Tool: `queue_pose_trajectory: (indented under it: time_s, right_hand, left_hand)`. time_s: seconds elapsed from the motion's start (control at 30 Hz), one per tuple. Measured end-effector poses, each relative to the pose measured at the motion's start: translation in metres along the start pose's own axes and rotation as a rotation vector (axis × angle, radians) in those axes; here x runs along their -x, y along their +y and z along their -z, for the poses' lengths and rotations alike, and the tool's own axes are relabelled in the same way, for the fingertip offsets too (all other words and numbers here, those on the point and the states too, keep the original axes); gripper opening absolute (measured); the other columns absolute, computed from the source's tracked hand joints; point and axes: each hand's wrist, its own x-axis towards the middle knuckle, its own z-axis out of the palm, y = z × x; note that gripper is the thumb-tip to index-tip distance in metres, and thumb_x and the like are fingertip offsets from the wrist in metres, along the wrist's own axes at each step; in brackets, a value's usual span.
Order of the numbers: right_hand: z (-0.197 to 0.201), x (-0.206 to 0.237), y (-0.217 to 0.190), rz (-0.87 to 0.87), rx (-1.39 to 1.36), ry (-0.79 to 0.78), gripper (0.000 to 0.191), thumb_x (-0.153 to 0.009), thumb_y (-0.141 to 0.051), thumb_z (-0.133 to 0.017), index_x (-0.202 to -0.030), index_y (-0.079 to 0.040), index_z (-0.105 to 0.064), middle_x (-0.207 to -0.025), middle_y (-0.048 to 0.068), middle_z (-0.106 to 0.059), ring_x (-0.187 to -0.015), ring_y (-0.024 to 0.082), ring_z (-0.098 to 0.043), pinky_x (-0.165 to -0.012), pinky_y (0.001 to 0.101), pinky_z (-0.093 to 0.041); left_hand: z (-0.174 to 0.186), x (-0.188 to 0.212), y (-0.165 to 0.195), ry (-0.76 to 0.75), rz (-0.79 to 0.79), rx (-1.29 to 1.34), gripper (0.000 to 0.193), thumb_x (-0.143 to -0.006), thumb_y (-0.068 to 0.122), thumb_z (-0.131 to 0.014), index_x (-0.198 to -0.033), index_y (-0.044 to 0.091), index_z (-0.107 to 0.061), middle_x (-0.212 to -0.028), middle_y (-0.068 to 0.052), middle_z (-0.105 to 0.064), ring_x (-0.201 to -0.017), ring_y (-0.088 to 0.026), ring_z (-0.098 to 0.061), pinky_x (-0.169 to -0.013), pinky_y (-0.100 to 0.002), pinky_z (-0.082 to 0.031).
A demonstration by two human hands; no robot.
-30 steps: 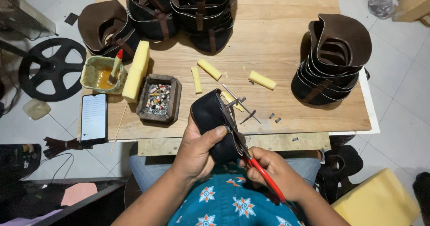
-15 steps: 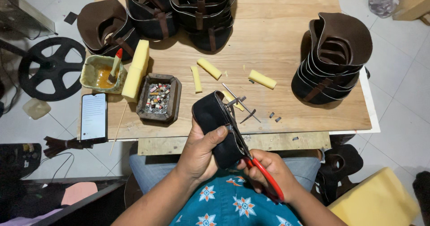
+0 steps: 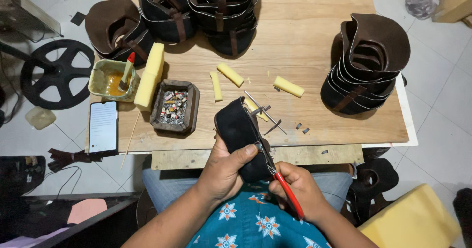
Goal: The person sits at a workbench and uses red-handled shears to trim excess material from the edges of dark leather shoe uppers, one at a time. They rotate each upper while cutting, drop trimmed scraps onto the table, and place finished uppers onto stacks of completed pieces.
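The left hand (image 3: 227,171) stays clamped around a curved, matte black leather piece (image 3: 239,130); beside it, the right hand (image 3: 297,189) grips red-handled pliers (image 3: 280,179) biting its edge, barely shifted.

A wooden table (image 3: 305,41) is carrying the work. Stacks of dark leather pieces (image 3: 221,12) are sitting along its far edge, and another stack (image 3: 366,66) is standing at the right. Near the left edge a glue tub (image 3: 110,80), a yellow sponge block (image 3: 150,76), a small tray of bits (image 3: 174,106) and a phone (image 3: 103,126) are lying. Yellow foam strips (image 3: 288,86) and metal tools (image 3: 265,112) are lying in the middle.
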Motion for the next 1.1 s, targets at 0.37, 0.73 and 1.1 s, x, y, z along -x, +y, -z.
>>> queue_pose_trajectory:
  time_s: [0.37,0.73,1.1]
  right_hand:
    - [-0.004,0.000,0.003,0.035,-0.025,0.073,0.025,-0.089,-0.020,-0.076,-0.104,-0.001,-0.067,-0.069,0.001,-0.061,-0.052,0.007,-0.054,-0.047,0.0235,-0.046]
    - [0.004,0.004,-0.012,0.179,0.088,0.001,0.035,-0.090,-0.029,-0.066,-0.115,-0.006,-0.058,-0.090,0.002,-0.061,-0.078,0.010,-0.060,-0.068,0.0252,-0.050]
    - [-0.001,0.004,-0.015,0.223,0.390,0.033,0.031,-0.088,-0.020,-0.075,-0.108,-0.004,-0.057,-0.087,0.002,-0.058,-0.081,0.010,-0.054,-0.076,0.0253,-0.051]
  left_hand:
    - [0.000,0.003,-0.005,-0.019,0.027,-0.104,0.059,-0.094,-0.006,-0.066,-0.145,0.012,-0.042,-0.124,-0.007,-0.060,-0.112,-0.016,-0.060,-0.099,-0.036,-0.053]
    - [-0.024,0.002,0.028,-0.026,-0.152,-0.276,0.057,-0.095,0.000,-0.064,-0.146,0.005,-0.039,-0.126,-0.011,-0.062,-0.113,-0.018,-0.063,-0.100,-0.036,-0.055]
    - [-0.026,0.000,0.028,0.073,-0.250,-0.601,0.057,-0.095,-0.004,-0.064,-0.145,0.004,-0.039,-0.126,-0.008,-0.062,-0.113,-0.013,-0.062,-0.100,-0.031,-0.054]
